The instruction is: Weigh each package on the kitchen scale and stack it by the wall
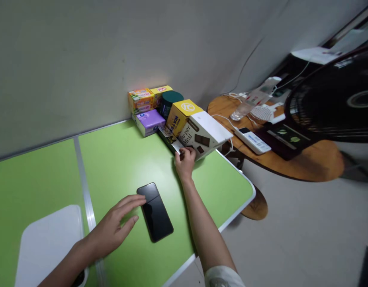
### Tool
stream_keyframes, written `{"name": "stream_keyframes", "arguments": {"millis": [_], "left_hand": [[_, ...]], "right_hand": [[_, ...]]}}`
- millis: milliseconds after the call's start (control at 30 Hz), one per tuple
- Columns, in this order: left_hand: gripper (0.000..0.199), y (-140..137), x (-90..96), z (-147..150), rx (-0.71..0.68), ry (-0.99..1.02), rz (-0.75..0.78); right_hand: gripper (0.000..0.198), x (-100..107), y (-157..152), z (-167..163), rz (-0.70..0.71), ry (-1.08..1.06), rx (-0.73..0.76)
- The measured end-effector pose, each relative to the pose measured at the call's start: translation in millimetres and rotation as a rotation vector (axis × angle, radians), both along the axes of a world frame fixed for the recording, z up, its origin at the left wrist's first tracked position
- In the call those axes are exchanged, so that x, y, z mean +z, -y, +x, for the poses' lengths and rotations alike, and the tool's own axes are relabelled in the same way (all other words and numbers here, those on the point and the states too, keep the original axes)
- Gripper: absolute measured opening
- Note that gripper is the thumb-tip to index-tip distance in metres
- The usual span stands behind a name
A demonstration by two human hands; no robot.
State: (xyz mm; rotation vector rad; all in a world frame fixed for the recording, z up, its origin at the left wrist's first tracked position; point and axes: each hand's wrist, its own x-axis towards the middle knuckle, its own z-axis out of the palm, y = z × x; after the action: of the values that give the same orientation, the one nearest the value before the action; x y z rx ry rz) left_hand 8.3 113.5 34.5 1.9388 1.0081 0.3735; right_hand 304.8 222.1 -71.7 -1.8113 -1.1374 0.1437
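Observation:
A black smartphone (157,213) lies face up on the green table. My left hand (120,221) is open beside it, fingers stretched out and the fingertips over its upper left edge; whether they touch it I cannot tell. At the front of a group of boxes, my right hand (186,160) is closed, with thumb and fingers bent together. It is at the lower edge of the Su-per Meal box (198,137), by the near end of a flat dark box (167,139). What is between its fingers is hidden.
Behind are a yellow box (178,118), a purple tissue pack (150,122), a dark green jar (171,97) and orange packs (140,100). A white flat object (51,243) lies left. On the right, a wooden table (324,163) holds a remote (252,140), a bottle (252,101) and a fan (336,95).

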Motion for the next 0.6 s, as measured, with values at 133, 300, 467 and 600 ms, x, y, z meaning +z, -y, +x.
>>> {"name": "stream_keyframes", "arguments": {"millis": [133, 300, 467, 600], "left_hand": [[0.039, 13, 8.1, -24, 0.073, 0.036, -0.009], [0.039, 25, 14.4, -65, 0.196, 0.051, 0.02], [0.039, 39, 15.2, -97, 0.289, 0.091, 0.036], [0.041, 47, 18.4, -129, 0.354, 0.143, 0.041]], "right_hand": [[0.023, 8, 9, -6, 0.028, -0.011, -0.001], [0.023, 31, 33, -48, 0.016, -0.027, 0.189], [0.022, 79, 77, -147, -0.114, -0.042, 0.76], [0.025, 116, 107, -218, -0.342, 0.015, 1.279]]}}
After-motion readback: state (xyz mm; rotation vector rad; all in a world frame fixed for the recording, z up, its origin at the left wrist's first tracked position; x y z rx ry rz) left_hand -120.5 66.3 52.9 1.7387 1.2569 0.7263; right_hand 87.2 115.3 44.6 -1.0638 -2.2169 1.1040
